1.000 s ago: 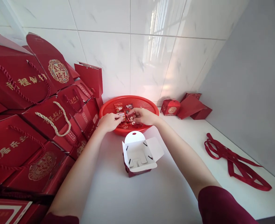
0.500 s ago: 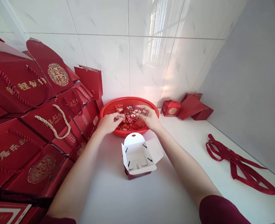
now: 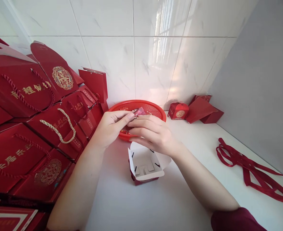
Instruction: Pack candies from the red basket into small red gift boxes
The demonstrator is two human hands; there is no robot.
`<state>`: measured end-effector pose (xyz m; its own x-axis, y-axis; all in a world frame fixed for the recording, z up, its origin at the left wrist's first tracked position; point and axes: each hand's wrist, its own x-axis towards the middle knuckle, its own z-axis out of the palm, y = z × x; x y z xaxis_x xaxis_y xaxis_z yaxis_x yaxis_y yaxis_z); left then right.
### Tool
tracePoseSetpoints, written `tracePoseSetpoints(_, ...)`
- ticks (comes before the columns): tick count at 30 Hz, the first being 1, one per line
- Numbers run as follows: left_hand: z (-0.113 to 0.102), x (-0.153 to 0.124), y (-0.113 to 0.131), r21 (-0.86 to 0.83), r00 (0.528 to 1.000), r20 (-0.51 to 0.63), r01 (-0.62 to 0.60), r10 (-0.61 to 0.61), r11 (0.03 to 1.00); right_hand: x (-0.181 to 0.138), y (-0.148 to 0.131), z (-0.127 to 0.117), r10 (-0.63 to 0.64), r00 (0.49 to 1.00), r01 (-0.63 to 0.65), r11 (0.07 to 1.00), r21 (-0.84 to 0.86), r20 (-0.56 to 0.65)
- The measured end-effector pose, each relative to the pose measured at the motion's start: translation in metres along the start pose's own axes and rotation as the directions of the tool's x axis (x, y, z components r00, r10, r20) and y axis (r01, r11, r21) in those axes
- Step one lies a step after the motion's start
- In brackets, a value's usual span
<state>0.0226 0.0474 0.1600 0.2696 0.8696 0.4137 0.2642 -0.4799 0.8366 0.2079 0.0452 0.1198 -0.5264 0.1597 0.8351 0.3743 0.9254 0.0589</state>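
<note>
My left hand (image 3: 112,126) pinches a wrapped candy with a pink wrapper end (image 3: 139,111) between thumb and fingers. My right hand (image 3: 159,132) curves its fingers round the same spot from the right and grips there too; its thumb and part of the candy are hidden. Both hands are close together over the near side of a red plastic basket (image 3: 157,107), where more red-wrapped candies (image 3: 124,132) show in part. Just below the hands stands a small open box (image 3: 145,163), red outside and white inside, its flaps spread and its inside showing bare card.
Stacked red gift boxes with rope handles (image 3: 33,93) fill the left side. A small closed red box (image 3: 179,110) and folded red card pieces (image 3: 201,109) lie at the back right. A dark red ribbon (image 3: 249,166) lies on the white table (image 3: 179,199). A tiled wall stands behind.
My hands have come together and drawn back from inside the basket, toward the open box. The candy, earlier down among the others, is now raised between them.
</note>
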Motion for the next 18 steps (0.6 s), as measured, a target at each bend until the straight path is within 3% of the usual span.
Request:
tracePoseSetpoints(3, -0.008, 0.000, 0.000, 0.021, 0.999, 0.019, 0.041, -0.042, 0.999, 0.000, -0.003, -0.013, 0.083, 0.997, -0.084, 0.995, 0.054, 0.007)
tracePoseSetpoints(7, -0.009, -0.004, 0.004, -0.026, 0.999, 0.039, 0.020, -0.019, 0.999, 0.001, -0.009, -0.028, 0.321, 0.947, -0.317, 0.933, 0.170, 0.006)
tracePoseSetpoints(10, -0.005, -0.008, 0.007, -0.051, 0.998, 0.058, -0.017, 0.020, 0.999, -0.001, -0.010, -0.031, 0.534, 0.826, -0.554, 0.711, 0.433, 0.180)
tracePoseSetpoints(12, -0.002, -0.009, 0.008, -0.047, 0.996, 0.073, -0.038, 0.041, 0.998, -0.003, -0.008, -0.029, 0.591, 0.729, -0.663, 0.484, 0.571, 0.346)
tracePoseSetpoints(14, -0.002, -0.008, 0.007, -0.037, 0.997, 0.059, -0.051, 0.053, 0.998, -0.005, -0.005, -0.027, 0.602, 0.664, -0.707, 0.312, 0.635, 0.443)
tracePoseSetpoints(16, -0.003, -0.006, 0.006, -0.022, 0.997, 0.079, -0.019, 0.021, 1.000, -0.006, -0.002, -0.025, 0.626, 0.634, -0.709, 0.235, 0.665, 0.455)
tracePoseSetpoints(18, -0.005, -0.005, 0.005, 0.006, 0.986, 0.157, 0.057, -0.058, 0.998, -0.006, 0.001, -0.025, 0.646, 0.631, -0.691, 0.218, 0.689, 0.429)
